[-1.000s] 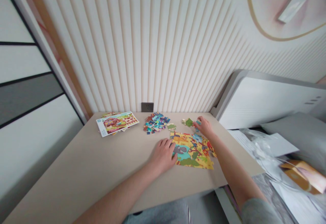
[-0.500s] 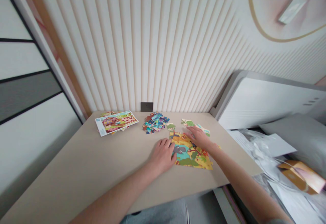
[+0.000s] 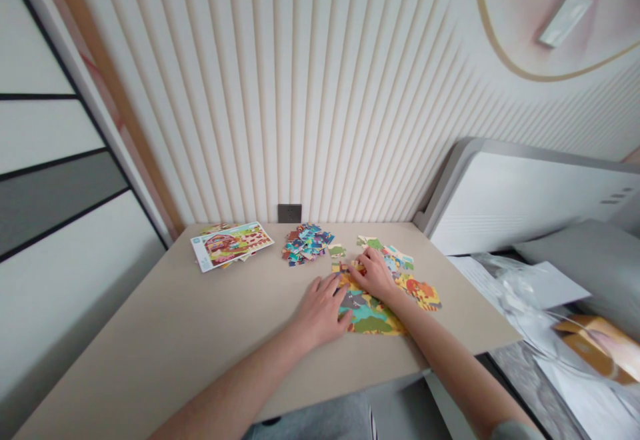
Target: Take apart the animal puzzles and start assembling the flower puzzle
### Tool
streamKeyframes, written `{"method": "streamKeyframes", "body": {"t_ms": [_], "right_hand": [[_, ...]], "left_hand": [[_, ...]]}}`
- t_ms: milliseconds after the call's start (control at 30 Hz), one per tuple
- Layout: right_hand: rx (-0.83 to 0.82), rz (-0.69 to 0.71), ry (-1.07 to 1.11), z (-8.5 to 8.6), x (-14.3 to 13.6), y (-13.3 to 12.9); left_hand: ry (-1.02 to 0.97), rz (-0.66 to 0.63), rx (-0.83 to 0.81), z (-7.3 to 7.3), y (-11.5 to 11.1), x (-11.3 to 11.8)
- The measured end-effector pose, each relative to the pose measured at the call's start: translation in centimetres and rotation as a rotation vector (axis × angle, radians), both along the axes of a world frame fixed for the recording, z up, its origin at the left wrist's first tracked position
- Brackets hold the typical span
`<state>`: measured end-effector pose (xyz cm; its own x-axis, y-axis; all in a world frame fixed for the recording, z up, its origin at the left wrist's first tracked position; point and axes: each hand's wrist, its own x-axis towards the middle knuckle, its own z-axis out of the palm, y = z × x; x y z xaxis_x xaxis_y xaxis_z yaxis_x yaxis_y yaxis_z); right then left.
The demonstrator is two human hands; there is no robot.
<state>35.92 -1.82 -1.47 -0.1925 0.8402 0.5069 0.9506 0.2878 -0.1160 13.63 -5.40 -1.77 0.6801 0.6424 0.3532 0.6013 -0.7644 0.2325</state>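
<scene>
A partly joined jigsaw puzzle (image 3: 373, 325) with a hippo, green bushes and yellow ground lies on the table. My left hand (image 3: 323, 312) rests at its left edge, fingers apart and fingertips on the pieces. My right hand (image 3: 376, 276) lies over the puzzle's upper part, its spread fingers touching pieces near the top edge; what is beneath the palm is hidden. Beyond it are loose green-and-cream pieces (image 3: 369, 242) and a light blue piece (image 3: 400, 258). An orange-and-red puzzle section (image 3: 423, 292) shows to the right of my right wrist.
A heap of blue and purple puzzle pieces (image 3: 306, 243) sits near the wall, with one green piece (image 3: 337, 251) beside it. Picture cards (image 3: 233, 245) are stacked at the back left. Right of the table (image 3: 210, 333), a bed holds papers and an orange box (image 3: 600, 347).
My right hand has shifted left and toward me over the puzzle, uncovering the orange-and-red section at its right. My left hand stays at the left edge. The view has tilted slightly.
</scene>
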Motion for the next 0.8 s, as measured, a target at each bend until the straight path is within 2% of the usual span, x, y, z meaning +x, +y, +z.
{"method": "streamKeyframes", "body": {"t_ms": [133,267,367,467,567,667,800], "right_hand": [[-0.02,0.046,-0.043,0.5,0.9,1.0],[-0.074,-0.022,-0.068,1.2,1.7,2.5],[-0.099,-0.047,-0.099,1.7,1.8,2.4],[-0.153,0.042,-0.071,1.6,1.3,0.0],[-0.246,0.141,-0.028,0.8,0.1,-4.1],[-0.234,0.122,0.0,0.0,-1.1,-7.5],[-0.208,0.053,0.034,0.0,-1.9,-8.0]], "left_hand": [[0.02,-0.004,-0.021,-0.1,-0.3,-0.2],[0.035,0.006,-0.029,0.1,-0.8,-0.3],[0.03,0.017,-0.032,0.3,-1.1,-0.4],[0.013,0.028,-0.028,0.3,-1.2,-0.5],[-0.005,0.03,-0.023,0.2,-1.2,-0.4],[-0.011,0.041,-0.022,0.1,-1.2,-0.3],[-0.005,0.044,-0.023,0.0,-1.2,-0.2]]}}
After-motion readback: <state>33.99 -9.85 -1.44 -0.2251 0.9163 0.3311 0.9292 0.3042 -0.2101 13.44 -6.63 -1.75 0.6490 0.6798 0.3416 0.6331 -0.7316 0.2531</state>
